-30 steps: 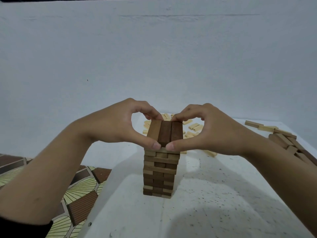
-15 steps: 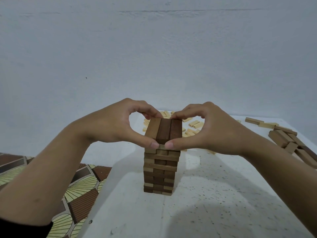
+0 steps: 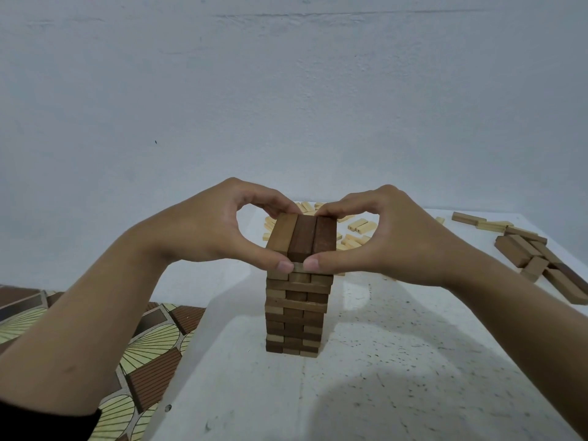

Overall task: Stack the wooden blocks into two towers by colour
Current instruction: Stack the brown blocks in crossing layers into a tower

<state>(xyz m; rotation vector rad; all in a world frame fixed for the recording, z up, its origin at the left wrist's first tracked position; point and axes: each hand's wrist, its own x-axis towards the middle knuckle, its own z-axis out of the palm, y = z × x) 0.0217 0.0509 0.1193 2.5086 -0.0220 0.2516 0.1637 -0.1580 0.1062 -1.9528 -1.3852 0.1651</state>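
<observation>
- Pinching the top blocks [image 3: 302,237] of the tower [image 3: 296,313], frame centre: left hand [image 3: 206,230] and right hand [image 3: 391,240], thumbs and fingers curled.
- Pale blocks [image 3: 356,226] behind, brown blocks [image 3: 534,259] at right on the table [image 3: 413,361].

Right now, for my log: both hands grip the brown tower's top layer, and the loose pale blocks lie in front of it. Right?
No: the head view shows the loose pale blocks behind the brown tower. The left hand and right hand do grip its top layer.
</observation>
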